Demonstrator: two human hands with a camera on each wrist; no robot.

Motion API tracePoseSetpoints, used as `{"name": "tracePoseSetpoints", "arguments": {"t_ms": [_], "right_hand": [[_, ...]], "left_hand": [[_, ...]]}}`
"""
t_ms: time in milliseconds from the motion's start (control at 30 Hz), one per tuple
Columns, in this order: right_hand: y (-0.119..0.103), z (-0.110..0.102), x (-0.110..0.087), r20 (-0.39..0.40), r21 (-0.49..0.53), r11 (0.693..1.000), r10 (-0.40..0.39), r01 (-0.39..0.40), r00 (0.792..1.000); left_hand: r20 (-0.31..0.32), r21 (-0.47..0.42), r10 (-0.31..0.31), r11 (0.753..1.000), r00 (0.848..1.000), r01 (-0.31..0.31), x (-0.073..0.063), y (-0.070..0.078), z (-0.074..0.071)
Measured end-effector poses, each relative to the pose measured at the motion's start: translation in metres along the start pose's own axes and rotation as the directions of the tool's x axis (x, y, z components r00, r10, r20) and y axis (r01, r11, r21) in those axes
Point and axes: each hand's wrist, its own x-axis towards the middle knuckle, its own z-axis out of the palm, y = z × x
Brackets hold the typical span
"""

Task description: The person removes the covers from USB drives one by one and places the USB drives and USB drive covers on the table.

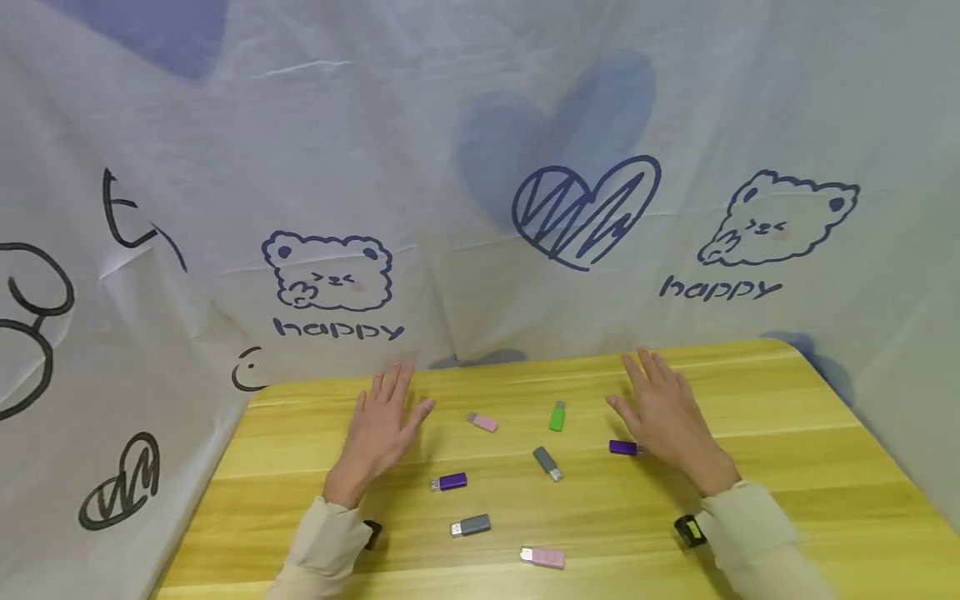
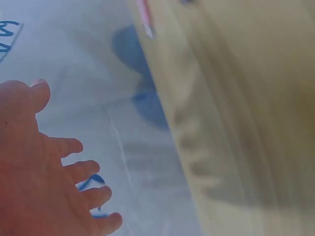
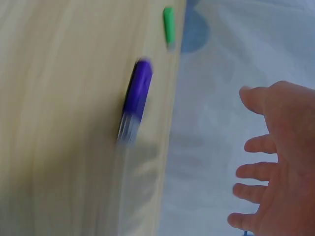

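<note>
My left hand (image 1: 381,433) hovers over the left part of the wooden table, fingers stretched out, holding nothing. To its right lie a pink USB stick (image 1: 483,422) and a purple USB stick (image 1: 452,482). My right hand (image 1: 667,417), also with straight fingers and nothing in it, is above the right side. Just beside it lies another purple USB stick (image 1: 622,447), seen larger in the right wrist view (image 3: 138,91). Between the hands are a green USB stick (image 1: 557,417) and a grey one (image 1: 546,462). Nearer the front lie a second grey USB stick (image 1: 471,525) and a second pink one (image 1: 543,557).
The yellow wood-grain table (image 1: 600,517) ends at a white cloth (image 1: 450,167) hanging behind it, printed with hearts, bears and the word "happy". More cloth hangs at the left side. Black wrist devices (image 1: 689,531) show under both sleeves.
</note>
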Motion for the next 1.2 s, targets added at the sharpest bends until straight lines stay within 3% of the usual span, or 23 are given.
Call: {"name": "tracePoseSetpoints", "arguments": {"t_ms": [133, 267, 600, 700, 767, 867, 1033, 1200], "right_hand": [[-0.019, 0.008, 0.009, -0.043, 0.036, 0.999, -0.019, 0.021, 0.999], [-0.038, 0.018, 0.015, -0.057, 0.103, 0.995, -0.002, 0.008, 0.998], [-0.067, 0.048, 0.023, -0.02, 0.239, 0.967, 0.096, -0.088, 0.995], [-0.071, 0.053, 0.024, -0.003, 0.266, 0.953, 0.151, -0.145, 0.989], [-0.074, 0.056, 0.028, 0.012, 0.293, 0.938, 0.189, -0.184, 0.982], [-0.08, 0.06, 0.034, 0.058, 0.326, 0.91, 0.25, -0.255, 0.967], [-0.088, 0.066, 0.039, 0.136, 0.327, 0.884, 0.306, -0.334, 0.942], [-0.089, 0.069, 0.04, 0.143, 0.308, 0.887, 0.315, -0.345, 0.938]], "left_hand": [[-0.033, -0.115, 0.048, 0.992, 0.998, -0.051, 0.008, 0.021, 0.005], [-0.074, -0.221, 0.102, 0.968, 0.992, -0.116, 0.015, 0.043, 0.012], [-0.046, -0.454, 0.114, 0.883, 0.992, -0.122, 0.026, 0.082, 0.026], [-0.045, -0.524, 0.132, 0.841, 0.99, -0.136, 0.027, 0.091, 0.029], [-0.055, -0.568, 0.132, 0.811, 0.99, -0.14, 0.029, 0.094, 0.029], [-0.065, -0.601, 0.124, 0.787, 0.99, -0.138, 0.031, 0.097, 0.03], [-0.071, -0.598, 0.106, 0.791, 0.992, -0.127, 0.03, 0.097, 0.037], [-0.085, -0.612, 0.113, 0.778, 0.99, -0.142, 0.029, 0.096, 0.045]]}}
